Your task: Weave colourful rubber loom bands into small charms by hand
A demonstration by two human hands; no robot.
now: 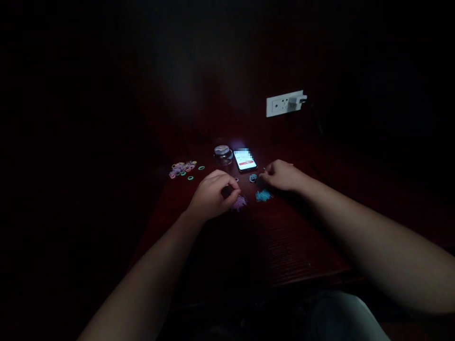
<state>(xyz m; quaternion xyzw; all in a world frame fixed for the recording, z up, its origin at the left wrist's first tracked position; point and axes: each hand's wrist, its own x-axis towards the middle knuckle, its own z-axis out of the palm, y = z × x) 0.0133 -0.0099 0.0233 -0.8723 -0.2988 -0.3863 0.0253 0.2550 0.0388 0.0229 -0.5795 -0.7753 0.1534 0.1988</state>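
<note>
My left hand (215, 194) is closed in a pinch just over a small pile of purple elastic bands (239, 203); whatever its fingertips may hold is too small to make out. To the right, my right hand (280, 175) has its fingers pressed together close to the table, with a tiny green spot showing at the fingertips. What it grips is hidden. Below its fingers lies a pile of blue elastic bands (264, 195), and a blue-grey coiled band (252, 178) sits to their left. A single pale purple band (236, 180) lies by my left fingertips.
A lit phone (245, 159) lies behind my hands, beside a clear lidded jar (223, 155). Mixed coloured bands (182, 168) are heaped at the left of the dark red table (284, 246). A white wall socket (284, 103) holds a plug. The surroundings are very dark.
</note>
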